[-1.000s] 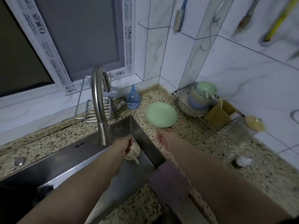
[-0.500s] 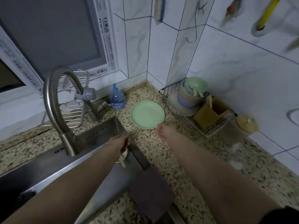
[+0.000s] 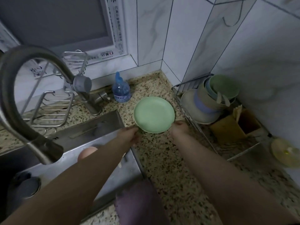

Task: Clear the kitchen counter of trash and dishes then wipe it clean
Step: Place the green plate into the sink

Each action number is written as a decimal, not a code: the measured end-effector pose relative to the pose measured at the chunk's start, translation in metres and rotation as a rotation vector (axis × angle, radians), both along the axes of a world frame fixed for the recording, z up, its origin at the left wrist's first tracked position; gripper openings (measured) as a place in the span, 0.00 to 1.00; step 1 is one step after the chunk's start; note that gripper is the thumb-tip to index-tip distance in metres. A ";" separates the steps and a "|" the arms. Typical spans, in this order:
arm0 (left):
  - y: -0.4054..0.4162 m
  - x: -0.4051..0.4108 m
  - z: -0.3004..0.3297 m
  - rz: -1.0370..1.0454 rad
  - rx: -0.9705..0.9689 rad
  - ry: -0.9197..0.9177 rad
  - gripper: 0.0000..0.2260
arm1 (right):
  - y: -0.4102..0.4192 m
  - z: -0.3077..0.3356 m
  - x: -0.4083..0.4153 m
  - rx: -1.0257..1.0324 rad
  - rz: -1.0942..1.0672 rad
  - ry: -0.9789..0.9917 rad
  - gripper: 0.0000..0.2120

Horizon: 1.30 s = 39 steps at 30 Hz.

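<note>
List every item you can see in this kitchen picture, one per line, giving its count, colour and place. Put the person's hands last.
Plate: one, pale green, on the counter between sink and dish rack.
Counter: one, speckled beige stone, right of the sink.
Sink: one, steel, lower left.
Faucet: one, grey metal, arching over the sink.
Bottle: one, clear blue, behind the plate by the wall.
Wire caddy: one, chrome, behind the faucet.
Dish rack: one, chrome wire, in the right corner.
Stacked dishes: several, cream, blue and green, in the rack.
Cloth: one, purple, over the sink's front edge.
Left hand: at the plate's near-left rim.
Right hand: at the plate's near-right rim.
</note>
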<state>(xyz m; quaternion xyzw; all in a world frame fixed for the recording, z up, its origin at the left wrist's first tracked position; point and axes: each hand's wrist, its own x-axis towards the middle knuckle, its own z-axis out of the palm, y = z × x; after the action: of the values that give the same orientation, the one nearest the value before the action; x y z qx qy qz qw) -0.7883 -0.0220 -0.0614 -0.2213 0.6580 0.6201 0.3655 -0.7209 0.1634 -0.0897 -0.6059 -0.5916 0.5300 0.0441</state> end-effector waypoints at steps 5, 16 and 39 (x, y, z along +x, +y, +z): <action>0.014 -0.012 -0.007 -0.051 -0.031 -0.006 0.08 | 0.008 0.000 -0.004 0.083 0.080 0.037 0.12; 0.021 -0.030 -0.027 -0.099 -0.191 0.075 0.07 | 0.015 -0.016 -0.016 0.120 0.231 -0.099 0.13; -0.076 -0.017 -0.022 -0.016 -0.309 0.242 0.15 | -0.057 0.016 -0.024 0.127 0.479 0.109 0.14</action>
<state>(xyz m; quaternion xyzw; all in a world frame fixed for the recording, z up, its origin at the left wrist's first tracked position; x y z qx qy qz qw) -0.8057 -0.0982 -0.0837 -0.1931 0.7862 0.5310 0.2502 -0.7452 0.1068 -0.0740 -0.4149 -0.7472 0.5190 -0.0129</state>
